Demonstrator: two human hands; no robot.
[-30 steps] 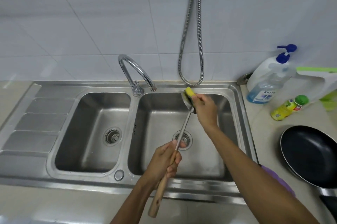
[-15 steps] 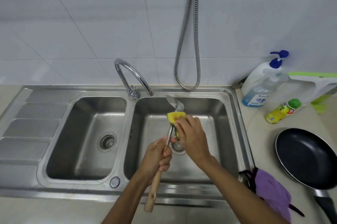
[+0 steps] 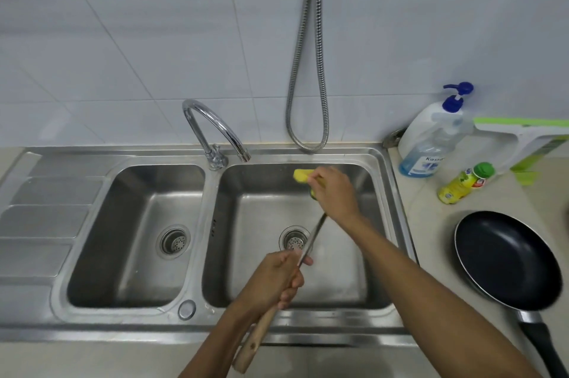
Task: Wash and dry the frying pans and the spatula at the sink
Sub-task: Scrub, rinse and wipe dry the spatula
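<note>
We see the stainless-steel double sink (image 3: 92, 156) with its curved chrome tap (image 3: 212, 128) between the basins. Over the right basin, our left hand (image 3: 271, 282) grips the wooden-handled metal spatula (image 3: 314, 236) where wood meets shaft. Its far end is hidden under our right hand (image 3: 335, 192), which pinches the yellow sponge (image 3: 301, 176) against it. On the counter to the right stand a clear pump bottle (image 3: 431, 143) and a small yellow bottle (image 3: 462, 185), with the black round frying pan (image 3: 505, 257) nearer us.

Soft, even light fills the room, with faint glare on the steel sink (image 3: 381, 159). Straight lines bow near the edges. Focus is slightly soft.
</note>
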